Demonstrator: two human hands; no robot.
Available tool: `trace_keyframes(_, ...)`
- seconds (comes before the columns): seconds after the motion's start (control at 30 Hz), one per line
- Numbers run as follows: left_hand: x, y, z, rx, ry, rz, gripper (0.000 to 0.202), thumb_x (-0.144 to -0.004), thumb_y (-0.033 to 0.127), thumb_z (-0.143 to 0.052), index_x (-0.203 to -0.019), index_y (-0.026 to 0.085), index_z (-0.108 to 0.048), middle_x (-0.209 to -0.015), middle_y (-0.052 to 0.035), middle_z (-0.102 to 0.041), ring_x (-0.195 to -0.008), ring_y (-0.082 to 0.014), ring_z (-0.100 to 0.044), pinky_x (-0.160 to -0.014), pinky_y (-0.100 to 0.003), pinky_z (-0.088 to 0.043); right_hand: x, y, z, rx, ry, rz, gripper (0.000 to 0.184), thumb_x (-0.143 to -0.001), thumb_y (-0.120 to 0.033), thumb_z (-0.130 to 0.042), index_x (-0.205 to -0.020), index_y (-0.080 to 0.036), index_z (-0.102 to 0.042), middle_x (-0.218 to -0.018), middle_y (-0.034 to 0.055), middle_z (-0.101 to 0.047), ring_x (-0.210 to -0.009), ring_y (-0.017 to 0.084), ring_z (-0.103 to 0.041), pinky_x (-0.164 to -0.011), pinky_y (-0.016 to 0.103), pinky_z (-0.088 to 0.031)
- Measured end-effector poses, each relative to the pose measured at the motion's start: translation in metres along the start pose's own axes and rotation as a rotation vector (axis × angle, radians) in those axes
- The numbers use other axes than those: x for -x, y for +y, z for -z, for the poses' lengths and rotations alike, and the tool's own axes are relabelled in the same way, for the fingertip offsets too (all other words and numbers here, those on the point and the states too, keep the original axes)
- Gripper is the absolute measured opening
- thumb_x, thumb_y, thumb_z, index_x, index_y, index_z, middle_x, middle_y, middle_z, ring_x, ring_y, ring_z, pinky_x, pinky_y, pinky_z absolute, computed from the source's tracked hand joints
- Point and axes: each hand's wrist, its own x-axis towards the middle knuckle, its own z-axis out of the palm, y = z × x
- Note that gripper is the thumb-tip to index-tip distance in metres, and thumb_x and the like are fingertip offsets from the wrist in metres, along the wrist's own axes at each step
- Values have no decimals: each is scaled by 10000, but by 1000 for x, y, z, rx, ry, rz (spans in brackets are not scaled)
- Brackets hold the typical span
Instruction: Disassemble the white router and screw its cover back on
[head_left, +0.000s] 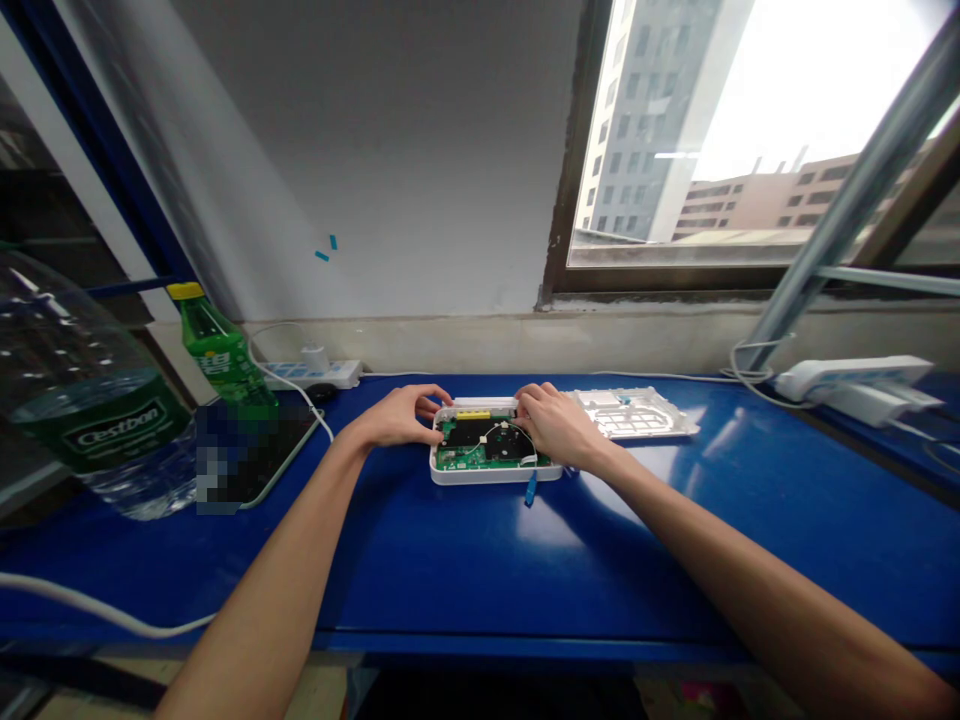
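A white plastic casing [495, 477] lies open on the blue table, with a green circuit board [457, 458] inside. The board carries a black plate [469, 432], a yellow connector strip [473, 413] and thin white cables. My left hand [405, 414] grips the casing's left end, thumb over the near side and fingers at the back corner. At the back right corner, my right hand [555, 420] has its fingers curled down and pressed together; what lies under them is hidden. A blue fibre connector [531, 489] hangs over the casing's front edge.
Behind my right hand lies a white slotted cover [645, 415]. A large water bottle [112, 420], a green bottle [221, 345] and a dark phone-like slab [281, 465] stand or lie left. Power strips sit at the back left [337, 375] and right [847, 385], with white cables.
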Motion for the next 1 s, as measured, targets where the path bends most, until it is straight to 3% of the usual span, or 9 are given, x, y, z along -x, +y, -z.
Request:
trace_keyframes(0.1,0,0,0,3,3,-2,571,-633,253,-818,-1176,189,-653,-1109,-100,-748,-1082,-276,-699,-947,-378,-543,1,-4,-1,6,16,-30,101,-962,-201,-594,-992,-138,-667,-1123,172,-666,-1014,321,-575,-857,422,-458)
trace_keyframes(0.3,-1,1,-2,-37,46,17,544,-634,257,-801,-1152,176,-659,-1056,-103,-747,-1023,-280,-708,-897,-378,-561,0,10,-1,-129,40,-29,136,-925,-263,-681,-808,-198,-661,-1103,96,-696,-1050,269,-598,-901,366,-462)
trace_keyframes(0.43,-3,2,-6,-82,73,15,565,-642,251,-783,-1189,181,-660,-1106,-104,-724,-1025,-289,-695,-857,-375,-569,0,23,-1,-226,38,-16,74,-888,-259,-732,-920,-216,-681,-1128,57,-710,-1069,231,-628,-922,337,-471)
trace_keyframes(0.6,-5,0,-11,-76,38,-49,618,-689,268,-744,-1295,247,-629,-1306,-69,-652,-1062,-267,-674,-844,-346,-579,0,31,-6,-286,26,-84,282,-911,-323,-713,-1165,-214,-660,-1161,73,-729,-1031,251,-667,-865,358,-502)
trace_keyframes(0.77,-5,-1,-10,-20,-12,-110,623,-676,201,-719,-1291,230,-624,-1329,-65,-643,-1084,-236,-677,-911,-324,-569,0,28,-8,-323,5,-101,281,-913,-295,-704,-1179,-211,-677,-1202,78,-733,-1049,259,-682,-856,353,-516)
trace_keyframes(1.0,-4,0,-8,-32,33,-140,586,-638,164,-732,-1218,207,-657,-1251,-68,-679,-1015,-239,-689,-971,-384,-543,1,21,-3,-340,36,-85,246,-908,-236,-699,-1151,-210,-667,-1166,79,-738,-1014,243,-683,-860,350,-508)
